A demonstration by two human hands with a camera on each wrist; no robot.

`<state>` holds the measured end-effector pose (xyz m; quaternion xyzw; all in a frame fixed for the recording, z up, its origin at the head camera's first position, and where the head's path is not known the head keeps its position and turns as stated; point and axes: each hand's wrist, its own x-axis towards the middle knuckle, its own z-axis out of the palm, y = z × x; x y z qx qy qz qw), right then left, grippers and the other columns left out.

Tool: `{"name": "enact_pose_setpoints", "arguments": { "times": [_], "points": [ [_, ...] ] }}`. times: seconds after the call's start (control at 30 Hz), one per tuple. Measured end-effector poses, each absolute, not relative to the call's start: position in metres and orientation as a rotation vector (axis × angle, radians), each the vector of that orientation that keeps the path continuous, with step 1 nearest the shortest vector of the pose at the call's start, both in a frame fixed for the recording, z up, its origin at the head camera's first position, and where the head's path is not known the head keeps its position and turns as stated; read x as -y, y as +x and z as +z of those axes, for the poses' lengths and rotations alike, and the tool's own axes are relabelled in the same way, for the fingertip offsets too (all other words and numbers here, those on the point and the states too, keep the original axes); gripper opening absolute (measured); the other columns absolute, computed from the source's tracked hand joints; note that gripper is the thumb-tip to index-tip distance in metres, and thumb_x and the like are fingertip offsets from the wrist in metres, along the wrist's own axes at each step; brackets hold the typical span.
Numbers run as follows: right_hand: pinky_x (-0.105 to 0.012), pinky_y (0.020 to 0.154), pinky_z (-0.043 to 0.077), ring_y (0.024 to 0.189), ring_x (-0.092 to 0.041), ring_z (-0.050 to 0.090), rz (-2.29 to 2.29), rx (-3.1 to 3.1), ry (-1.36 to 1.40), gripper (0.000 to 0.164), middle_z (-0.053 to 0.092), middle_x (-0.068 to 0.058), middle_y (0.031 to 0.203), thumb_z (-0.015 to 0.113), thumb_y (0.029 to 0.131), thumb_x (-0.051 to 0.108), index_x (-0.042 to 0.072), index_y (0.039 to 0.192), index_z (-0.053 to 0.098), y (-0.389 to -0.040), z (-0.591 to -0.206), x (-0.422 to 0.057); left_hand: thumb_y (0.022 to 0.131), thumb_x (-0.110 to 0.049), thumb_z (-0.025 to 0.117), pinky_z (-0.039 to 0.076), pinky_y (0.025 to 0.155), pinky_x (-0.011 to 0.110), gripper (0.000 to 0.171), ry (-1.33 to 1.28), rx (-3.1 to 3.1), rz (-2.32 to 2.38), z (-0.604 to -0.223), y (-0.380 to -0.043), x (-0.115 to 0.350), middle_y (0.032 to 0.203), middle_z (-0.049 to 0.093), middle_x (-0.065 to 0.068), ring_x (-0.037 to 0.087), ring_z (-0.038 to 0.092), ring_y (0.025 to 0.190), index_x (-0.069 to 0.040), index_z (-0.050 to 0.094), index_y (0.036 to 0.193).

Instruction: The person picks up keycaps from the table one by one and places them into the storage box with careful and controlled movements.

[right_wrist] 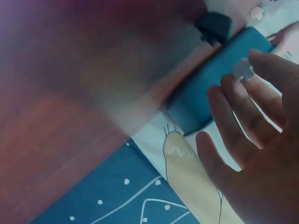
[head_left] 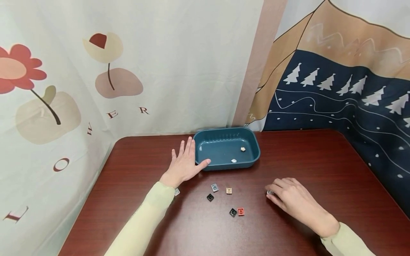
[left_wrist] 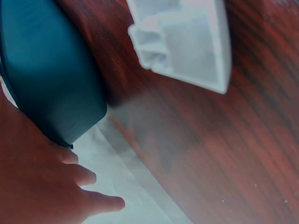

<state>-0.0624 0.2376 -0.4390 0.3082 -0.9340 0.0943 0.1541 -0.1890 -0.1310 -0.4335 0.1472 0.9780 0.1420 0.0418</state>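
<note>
A teal plastic basin (head_left: 227,166) stands at the back of the table, with two whitish keycaps (head_left: 242,149) inside it. My left hand (head_left: 185,165) lies against the basin's left end, fingers straight and thumb over the front rim. The right hand (head_left: 293,197) pinches a light grey keycap (right_wrist: 242,70) between thumb and fingertip, to the right of the loose keycaps. On the table between the hands are a blue-grey keycap (head_left: 214,187), a beige keycap (head_left: 229,191), a red keycap (head_left: 241,211) and two black keycaps (head_left: 233,212).
Another white keycap (left_wrist: 187,44) lies under the left forearm, partly hidden in the head view. The dark red-brown table (head_left: 320,160) ends at the back against a hanging cloth (head_left: 179,71) with printed flowers, and a navy cloth with trees (head_left: 320,96) hangs at the right.
</note>
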Motion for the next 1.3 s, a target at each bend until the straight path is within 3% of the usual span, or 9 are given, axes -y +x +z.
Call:
{"name": "enact_pose_setpoints", "arguments": {
  "times": [0.57,1.3],
  "points": [
    [-0.051,0.091,0.052,0.095,-0.024,0.067,0.419,2.510,0.792,0.029,0.073,-0.005,0.102,0.082,0.087,0.018,0.008,0.113,0.077,-0.102,-0.408,-0.204,0.094,-0.082,0.038,0.007,0.119,0.071,0.111,0.446,-2.978,0.443,-0.437,-0.189,0.131,0.174,0.000,0.012,0.038,0.001,0.159,-0.004,0.005,0.166],
    [-0.051,0.093,0.050,0.100,-0.029,0.066,0.538,2.393,0.709,0.026,0.073,-0.006,0.102,0.078,0.094,0.019,0.008,0.117,0.077,-0.158,-0.397,-0.153,0.094,-0.082,0.039,0.010,0.119,0.070,0.112,0.446,-2.984,0.442,-0.437,-0.191,0.131,0.174,0.001,0.013,0.036,-0.001,0.159,-0.004,0.004,0.166]
  ]
}}
